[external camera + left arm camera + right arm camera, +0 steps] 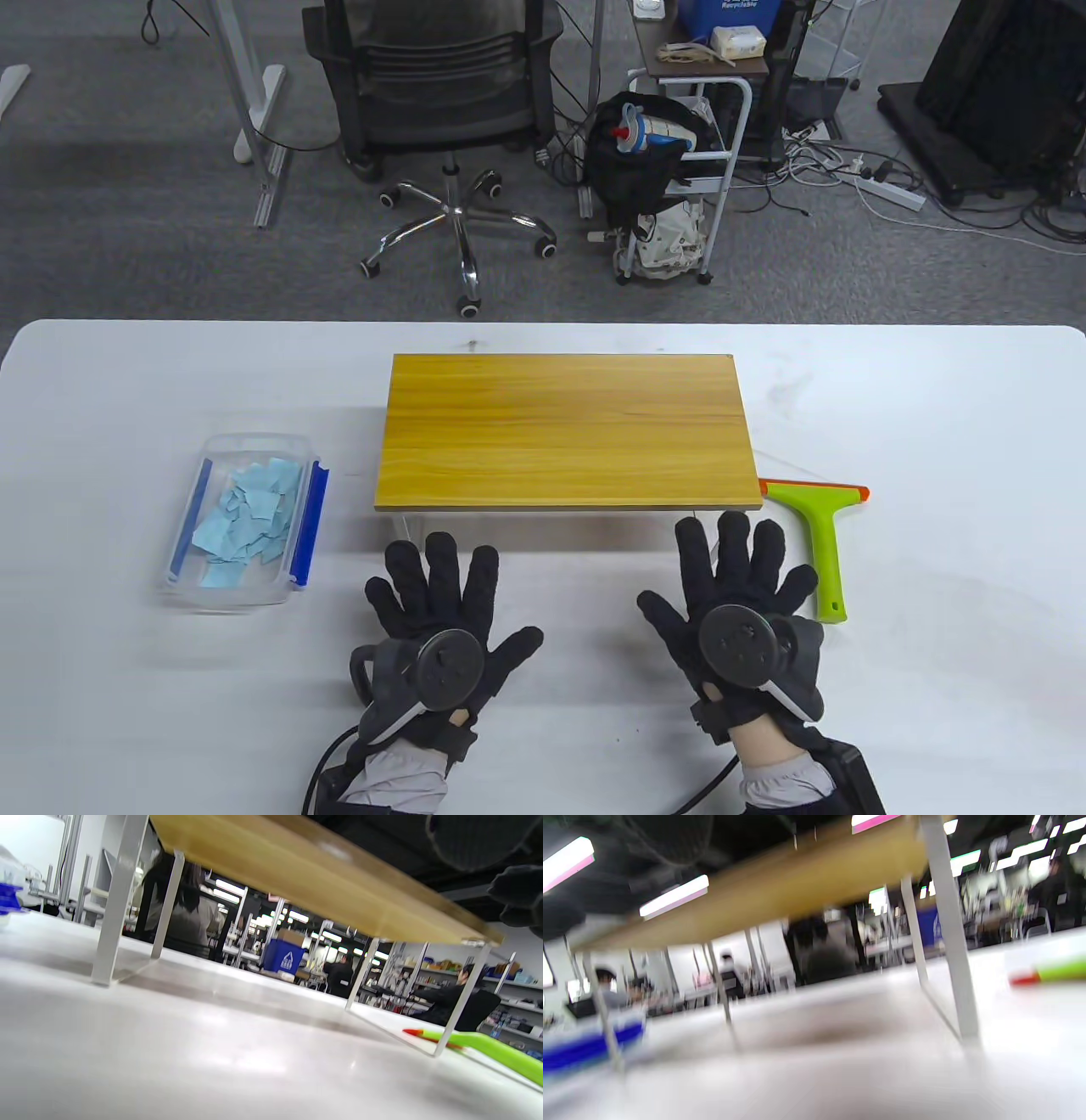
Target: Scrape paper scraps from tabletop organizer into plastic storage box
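Scraps (246, 519) are lying in the storage box (181, 543) near the table's left edge; organizer (567, 433) top is showing bare. Left hand (445, 624) and right hand (742, 607) are resting spread flat at the near edge, holding nothing. Scraper (821, 536) is lying just right of the right hand, handle pointing toward the near edge.

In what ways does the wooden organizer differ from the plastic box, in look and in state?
The wooden organizer is opaque, yellow-brown, and raised on thin legs; the plastic box is clear with blue latches and sits directly on the white table. The organizer's top is bare; the box holds the blue paper scraps. The organizer looks wider than the box. Both are rectangular, and neither is touched by a hand.
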Demonstrator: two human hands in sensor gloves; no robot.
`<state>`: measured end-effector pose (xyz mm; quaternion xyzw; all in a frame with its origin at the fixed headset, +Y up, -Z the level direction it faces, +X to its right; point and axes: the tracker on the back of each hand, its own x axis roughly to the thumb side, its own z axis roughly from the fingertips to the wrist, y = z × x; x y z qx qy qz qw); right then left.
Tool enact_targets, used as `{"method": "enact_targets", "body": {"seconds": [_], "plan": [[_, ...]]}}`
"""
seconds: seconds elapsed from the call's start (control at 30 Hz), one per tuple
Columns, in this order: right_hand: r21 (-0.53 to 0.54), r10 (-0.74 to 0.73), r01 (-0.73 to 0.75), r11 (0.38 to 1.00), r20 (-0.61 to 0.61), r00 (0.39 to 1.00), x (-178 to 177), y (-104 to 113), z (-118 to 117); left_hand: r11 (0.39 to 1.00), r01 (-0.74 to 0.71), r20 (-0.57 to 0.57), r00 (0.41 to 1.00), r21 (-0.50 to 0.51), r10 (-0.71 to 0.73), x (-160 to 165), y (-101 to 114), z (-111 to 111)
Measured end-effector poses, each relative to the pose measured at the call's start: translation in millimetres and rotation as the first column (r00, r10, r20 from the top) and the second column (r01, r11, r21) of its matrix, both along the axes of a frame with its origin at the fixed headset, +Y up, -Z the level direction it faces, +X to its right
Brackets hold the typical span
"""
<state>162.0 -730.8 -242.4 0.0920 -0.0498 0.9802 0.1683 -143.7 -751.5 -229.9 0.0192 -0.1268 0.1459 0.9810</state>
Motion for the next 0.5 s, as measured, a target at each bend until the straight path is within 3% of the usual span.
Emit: {"method": "enact_targets", "body": {"seconds": [0.13, 0.3, 0.5], "plan": [[-0.071, 0.023, -0.022, 0.997, 0.008, 1.0, 3.2, -13.2, -3.7, 0.998, 0.046, 0.003, 0.999, -0.04, -0.046, 2.9, -6.7, -1.9], [-0.026, -0.015, 0.015, 1.0, 0.015, 1.0, 5.3, -12.9, -4.2, 0.998, 0.045, -0.005, 0.999, -0.04, -0.045, 2.6, -7.3, -2.4], [-0.047, -0.057, 0.058, 0.997, 0.016, 0.998, 10.1, -12.8, -4.4, 0.998, 0.028, -0.014, 0.999, -0.052, -0.029, 1.6, -7.1, -4.0]]}}
